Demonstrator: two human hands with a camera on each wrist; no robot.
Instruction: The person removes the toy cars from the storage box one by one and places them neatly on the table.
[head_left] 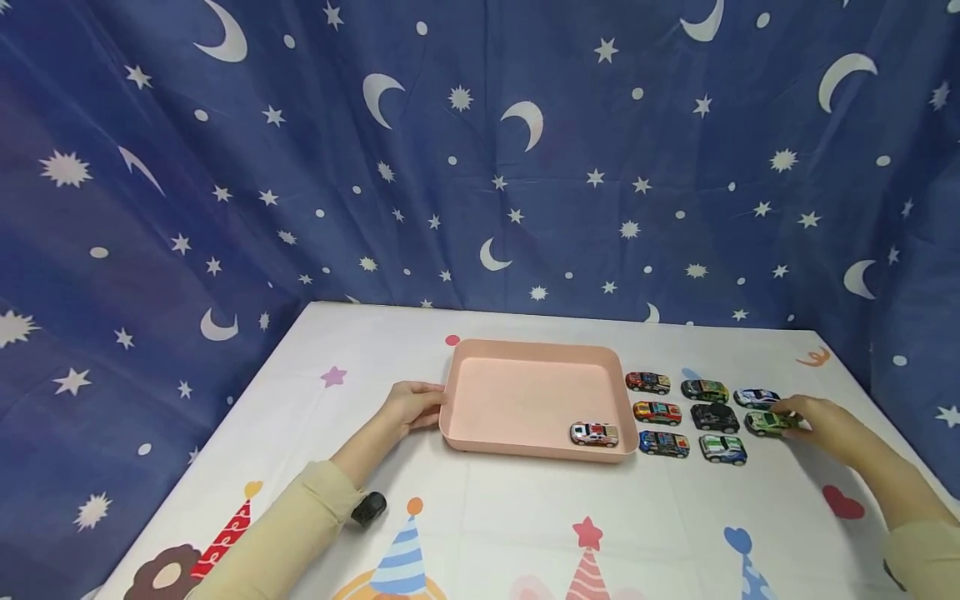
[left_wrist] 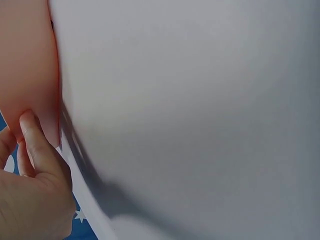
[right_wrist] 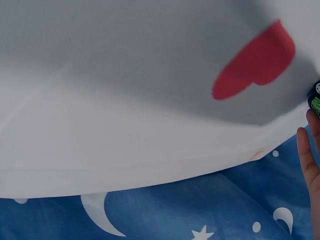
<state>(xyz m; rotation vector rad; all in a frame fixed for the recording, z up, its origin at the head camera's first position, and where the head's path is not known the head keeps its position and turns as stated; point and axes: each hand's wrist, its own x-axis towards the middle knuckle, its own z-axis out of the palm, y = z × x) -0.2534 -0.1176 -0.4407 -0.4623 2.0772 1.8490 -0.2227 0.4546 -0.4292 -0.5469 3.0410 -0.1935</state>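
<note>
A pink tray lies on the table, with a white-and-red toy car inside its near right corner. My left hand pinches the tray's left wall; the left wrist view shows the thumb against the pink side. Right of the tray, my right hand holds a green toy car by its right end. Only a bit of that car shows at the edge of the right wrist view. A white-and-blue toy car stands just behind it.
Between the tray and my right hand several toy cars stand in rows, among them a black one and a yellow-and-red one. A patterned white cloth covers the table. A blue curtain hangs behind.
</note>
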